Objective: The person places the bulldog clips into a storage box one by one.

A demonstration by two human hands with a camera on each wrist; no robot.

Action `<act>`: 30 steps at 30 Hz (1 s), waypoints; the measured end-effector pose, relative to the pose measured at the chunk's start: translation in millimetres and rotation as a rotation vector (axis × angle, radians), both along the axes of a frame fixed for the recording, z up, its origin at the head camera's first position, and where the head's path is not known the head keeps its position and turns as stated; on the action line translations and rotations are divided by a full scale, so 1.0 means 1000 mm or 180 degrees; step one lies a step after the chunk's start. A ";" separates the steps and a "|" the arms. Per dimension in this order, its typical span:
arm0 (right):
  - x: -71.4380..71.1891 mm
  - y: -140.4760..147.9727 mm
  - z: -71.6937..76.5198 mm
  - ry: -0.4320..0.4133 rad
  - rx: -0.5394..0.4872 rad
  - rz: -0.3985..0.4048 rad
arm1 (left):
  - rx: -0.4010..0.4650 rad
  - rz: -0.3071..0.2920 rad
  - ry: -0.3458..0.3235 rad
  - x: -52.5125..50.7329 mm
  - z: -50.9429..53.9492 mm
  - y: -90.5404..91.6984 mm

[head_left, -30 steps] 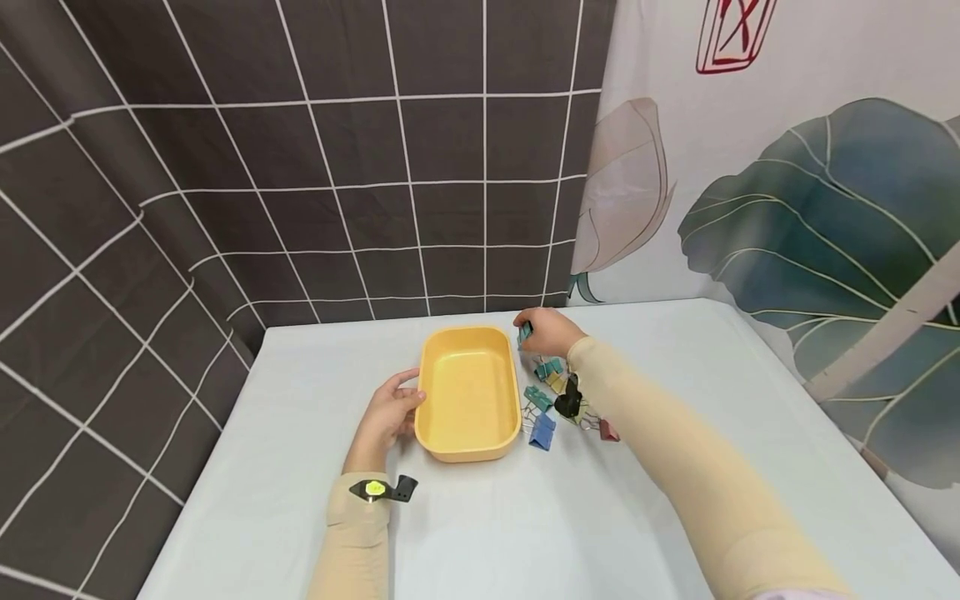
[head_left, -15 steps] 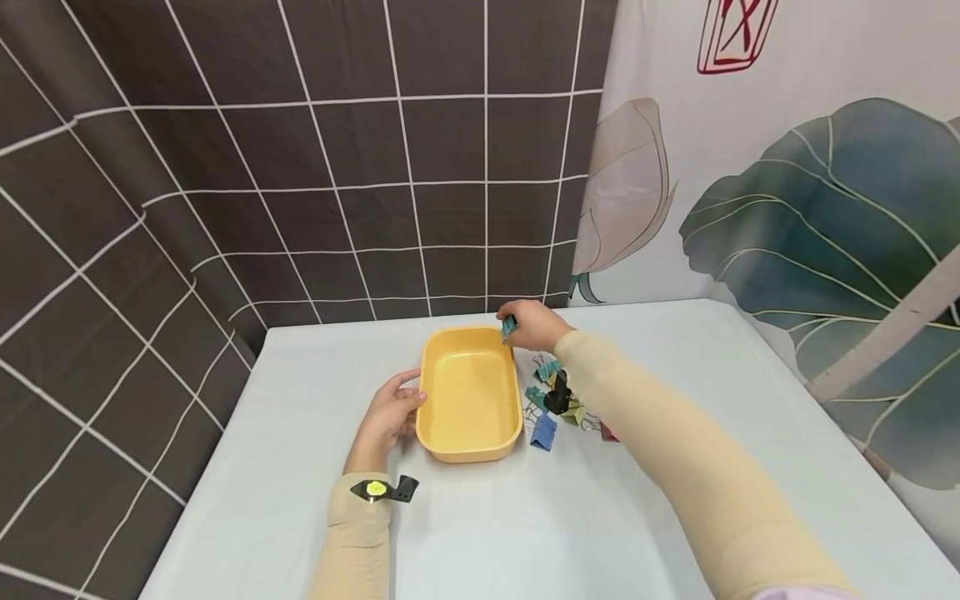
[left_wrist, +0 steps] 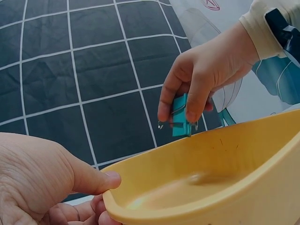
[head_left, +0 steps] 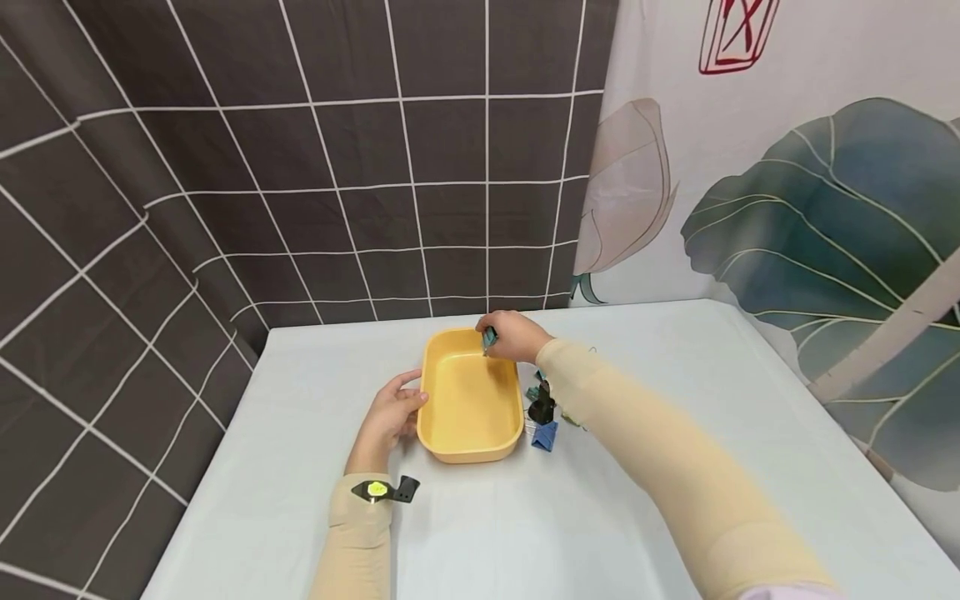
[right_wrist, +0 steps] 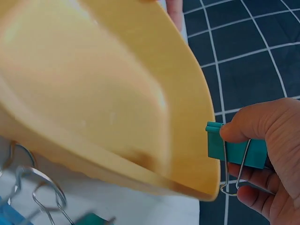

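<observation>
A yellow plastic tray point(head_left: 472, 408) stands on the white table. My left hand point(head_left: 390, 415) grips its left side, the thumb on the rim and the fingers below it in the left wrist view. Over the tray's far right corner, my right hand point(head_left: 517, 335) pinches a teal binder clip point(left_wrist: 180, 115) between thumb and fingers. The clip's wire handles show in the right wrist view. No clip is visible inside the tray point(right_wrist: 84, 93). To its right lie more binder clips, among them a blue clip point(head_left: 544, 436); the right forearm partly hides them.
The white table point(head_left: 465, 533) reaches to a dark gridded curtain point(head_left: 442, 217) at the back and left. A white cloth with a leaf print point(head_left: 825, 217) hangs on the right. A black strap piece point(head_left: 542, 406) under the right wrist hangs in front of the clips.
My right hand has carried the teal binder clip leftward, from beside the pile to above the tray's far right corner. My left hand and the tray have stayed in place.
</observation>
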State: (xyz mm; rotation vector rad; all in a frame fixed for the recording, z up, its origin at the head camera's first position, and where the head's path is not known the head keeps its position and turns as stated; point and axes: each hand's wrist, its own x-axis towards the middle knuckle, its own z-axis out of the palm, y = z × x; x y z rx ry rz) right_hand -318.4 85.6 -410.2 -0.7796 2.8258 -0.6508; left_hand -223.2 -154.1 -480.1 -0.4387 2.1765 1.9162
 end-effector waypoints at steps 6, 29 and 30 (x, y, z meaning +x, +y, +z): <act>0.000 -0.008 -0.009 0.0017 0.0000 0.0120 | 0.0017 0.0000 -0.0010 -0.001 0.001 0.000; 0.008 -0.022 -0.037 0.0449 0.0999 0.0324 | 0.0063 0.0017 -0.0013 -0.002 -0.001 -0.002; 0.008 -0.022 -0.038 0.0466 0.1056 0.0324 | 0.0065 0.0018 -0.0014 -0.002 -0.001 -0.002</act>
